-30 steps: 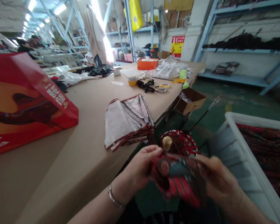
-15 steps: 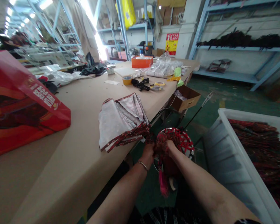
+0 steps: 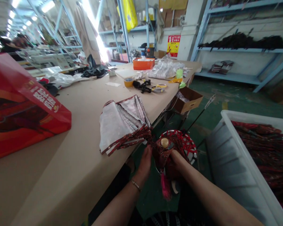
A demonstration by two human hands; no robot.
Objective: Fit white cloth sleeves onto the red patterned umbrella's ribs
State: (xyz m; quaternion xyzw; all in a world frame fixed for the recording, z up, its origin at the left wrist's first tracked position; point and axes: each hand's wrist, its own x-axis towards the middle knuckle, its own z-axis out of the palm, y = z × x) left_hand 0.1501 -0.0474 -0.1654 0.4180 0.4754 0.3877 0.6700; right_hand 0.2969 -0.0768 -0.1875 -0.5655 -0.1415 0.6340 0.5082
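Note:
A dark red patterned fabric piece is draped round a round gold-coloured knob above a stool-like round seat with red strapping. My right hand grips the fabric's right side, its fingertips hidden in the cloth. My left hand is just left of the fabric, its fingers stretched out and slightly blurred; whether they touch the cloth I cannot tell. Beside it, on the table edge, lies a fanned stack of white-backed fabric pieces with dark red patterned edges. A pink tassel hangs below the hands.
The brown-covered table carries a red bag, a roll of yellow tape, scissors, an orange box and clear plastic bags. At right stands a white bin of folded dark red fabric. An open cardboard box is under the table.
My left hand has drawn down and left from the fabric, and its fingers have straightened. My right hand has shifted slightly down and right. The gold knob now shows between them.

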